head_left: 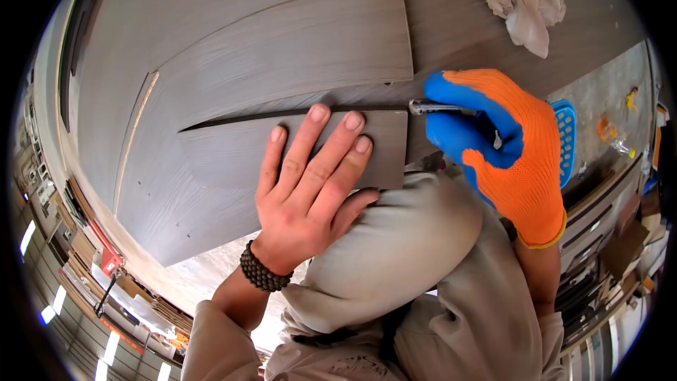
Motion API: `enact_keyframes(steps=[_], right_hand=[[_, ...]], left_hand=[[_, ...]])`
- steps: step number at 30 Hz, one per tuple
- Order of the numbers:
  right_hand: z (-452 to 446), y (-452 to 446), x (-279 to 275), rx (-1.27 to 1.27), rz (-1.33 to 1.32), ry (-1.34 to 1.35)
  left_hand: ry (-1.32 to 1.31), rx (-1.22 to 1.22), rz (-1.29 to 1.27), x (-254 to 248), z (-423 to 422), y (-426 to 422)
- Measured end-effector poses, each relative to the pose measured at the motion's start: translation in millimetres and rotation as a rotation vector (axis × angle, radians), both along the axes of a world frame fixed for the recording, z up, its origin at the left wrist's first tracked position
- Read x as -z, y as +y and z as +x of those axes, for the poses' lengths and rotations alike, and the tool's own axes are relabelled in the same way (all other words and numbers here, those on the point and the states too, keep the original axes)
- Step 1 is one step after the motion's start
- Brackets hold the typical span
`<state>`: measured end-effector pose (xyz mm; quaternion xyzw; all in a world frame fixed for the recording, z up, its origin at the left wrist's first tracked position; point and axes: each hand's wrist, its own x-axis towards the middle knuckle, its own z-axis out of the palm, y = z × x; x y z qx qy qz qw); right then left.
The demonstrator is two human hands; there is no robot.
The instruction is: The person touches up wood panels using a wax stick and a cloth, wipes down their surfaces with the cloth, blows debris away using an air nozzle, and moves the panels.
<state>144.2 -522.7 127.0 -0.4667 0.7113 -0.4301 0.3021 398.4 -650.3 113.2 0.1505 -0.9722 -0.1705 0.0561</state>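
Note:
My left hand (310, 183), bare with a beaded bracelet (264, 268), lies flat with fingers spread on a narrow grey board (226, 152). A dark gap separates that board's upper edge from the grey surface beside it. My right hand (515, 152), in an orange and blue glove, is closed around a slim metal utility knife (444, 107). The knife's tip is close to the board's right end, at its upper corner; whether it touches I cannot tell. Another grey board (303, 42) lies just above, on the large grey panel (176, 219).
A crumpled rag (518, 0) lies at the upper right. Beyond my right hand is a blue plastic basket (566, 137), and a clear bottle (617, 137) lies on the floor. Stacked boards (599, 240) stand at the right. My bent knee (402, 233) is against the work area.

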Motion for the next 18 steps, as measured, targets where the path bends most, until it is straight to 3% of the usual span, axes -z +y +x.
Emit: enact_keyframes(steps=[18], right_hand=[[3,-19,4,-0.253,-0.017,0.195]], left_hand=[[0.107,-0.086,-0.071,15,-1,5]])
